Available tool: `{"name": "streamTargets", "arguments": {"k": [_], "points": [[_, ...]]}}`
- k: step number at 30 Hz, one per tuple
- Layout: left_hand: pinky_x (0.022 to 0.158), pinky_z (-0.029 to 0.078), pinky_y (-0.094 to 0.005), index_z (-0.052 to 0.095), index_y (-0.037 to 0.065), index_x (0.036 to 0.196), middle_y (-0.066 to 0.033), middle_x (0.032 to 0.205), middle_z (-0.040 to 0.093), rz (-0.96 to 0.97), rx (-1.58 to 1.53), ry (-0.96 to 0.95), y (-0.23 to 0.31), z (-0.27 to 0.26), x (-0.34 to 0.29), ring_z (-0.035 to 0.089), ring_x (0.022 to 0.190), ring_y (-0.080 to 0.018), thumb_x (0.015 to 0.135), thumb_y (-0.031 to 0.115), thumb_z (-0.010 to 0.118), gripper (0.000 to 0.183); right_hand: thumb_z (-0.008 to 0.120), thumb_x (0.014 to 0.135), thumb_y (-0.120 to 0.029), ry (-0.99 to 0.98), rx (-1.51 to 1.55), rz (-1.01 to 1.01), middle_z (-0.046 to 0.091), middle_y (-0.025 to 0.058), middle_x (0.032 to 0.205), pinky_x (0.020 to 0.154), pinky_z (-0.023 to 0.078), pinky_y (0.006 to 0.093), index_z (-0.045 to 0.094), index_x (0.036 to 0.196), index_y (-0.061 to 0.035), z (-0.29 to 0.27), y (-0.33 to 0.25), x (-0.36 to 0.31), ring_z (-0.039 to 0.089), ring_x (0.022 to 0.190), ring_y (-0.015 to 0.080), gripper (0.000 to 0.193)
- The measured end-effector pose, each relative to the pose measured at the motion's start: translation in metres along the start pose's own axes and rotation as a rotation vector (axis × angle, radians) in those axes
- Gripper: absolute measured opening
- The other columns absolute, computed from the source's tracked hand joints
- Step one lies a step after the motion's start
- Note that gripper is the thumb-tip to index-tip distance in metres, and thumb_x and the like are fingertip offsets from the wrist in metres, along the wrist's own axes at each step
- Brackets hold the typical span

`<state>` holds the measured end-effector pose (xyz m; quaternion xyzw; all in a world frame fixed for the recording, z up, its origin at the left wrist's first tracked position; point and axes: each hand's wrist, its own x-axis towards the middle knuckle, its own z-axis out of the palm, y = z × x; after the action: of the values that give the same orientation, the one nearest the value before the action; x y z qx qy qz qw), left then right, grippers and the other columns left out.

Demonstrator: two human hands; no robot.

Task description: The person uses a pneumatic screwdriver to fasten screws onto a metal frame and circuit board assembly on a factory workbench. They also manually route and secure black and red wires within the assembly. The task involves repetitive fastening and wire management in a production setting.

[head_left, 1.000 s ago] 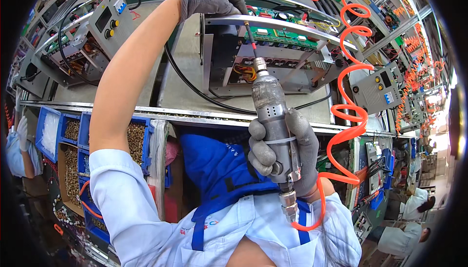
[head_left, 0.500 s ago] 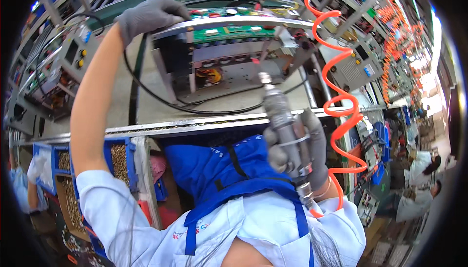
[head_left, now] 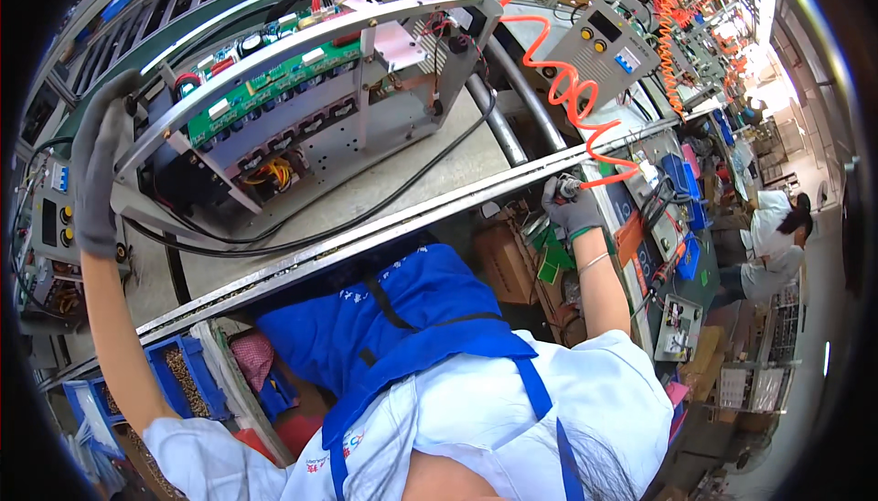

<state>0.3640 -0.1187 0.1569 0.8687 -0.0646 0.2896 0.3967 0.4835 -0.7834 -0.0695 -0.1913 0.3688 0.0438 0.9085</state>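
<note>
I make out small white characters on the blue apron (head_left: 439, 292) at lower centre and red-and-blue lettering on the pale shirt (head_left: 466, 400); the grey control box (head_left: 585, 71) at upper right carries marks too fine for me to read. The open metal chassis (head_left: 347, 140), with its green circuit board (head_left: 274, 89), stands on the worktop (head_left: 466, 161) across the upper left and centre. The gloved left hand (head_left: 102, 162) lies against its left end, fingers straight. Right of centre, the gloved right hand (head_left: 574, 211) is closed round a metal fitting (head_left: 569, 187) on the orange coiled hose (head_left: 611, 178). The front rail (head_left: 366, 237) slants up rightward; between it and the chassis runs a black cable (head_left: 416, 181), leaving me a narrow strip of surface alongside.
</note>
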Motion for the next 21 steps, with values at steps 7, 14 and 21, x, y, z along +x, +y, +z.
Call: {"name": "streamTargets", "arguments": {"k": [7,14,21], "points": [[0.099,0.044,-0.0330,0.049,0.001,0.132,-0.0108,0.121,0.057,-0.304,-0.402,0.916,-0.068,0.041,-0.151,0.054,0.113,-0.0207,0.092,0.018,0.054,0.043,0.051,0.091,-0.013,-0.296,-1.526,-0.957,0.064,0.0141,0.100,0.083,0.050,0.0326,0.058,0.107,0.0001,-0.007,-0.022,0.075,0.060,0.090,0.0231,0.021],[0.106,0.036,-0.0411,0.034,-0.004,0.139,-0.0204,0.131,0.046,-0.446,0.285,0.903,-0.100,0.161,-0.209,0.047,0.123,-0.0321,0.076,0.035,0.077,0.085,0.057,0.092,-0.019,-0.391,-1.333,-0.572,0.056,0.0196,0.127,0.101,0.043,0.0391,0.042,0.133,0.0008,-0.017,0.076,-0.005,0.055,0.116,0.0297,0.048],[0.098,0.042,-0.0425,0.031,-0.005,0.143,-0.0240,0.131,0.047,-0.443,0.134,1.147,-0.093,0.196,-0.177,0.053,0.114,-0.0335,0.086,0.059,0.057,0.089,0.067,0.088,-0.034,-0.495,-1.167,0.183,0.047,0.0170,0.140,0.106,0.038,0.0491,0.017,0.148,-0.0101,0.001,0.133,-0.027,0.049,0.125,0.0343,0.082]]}}
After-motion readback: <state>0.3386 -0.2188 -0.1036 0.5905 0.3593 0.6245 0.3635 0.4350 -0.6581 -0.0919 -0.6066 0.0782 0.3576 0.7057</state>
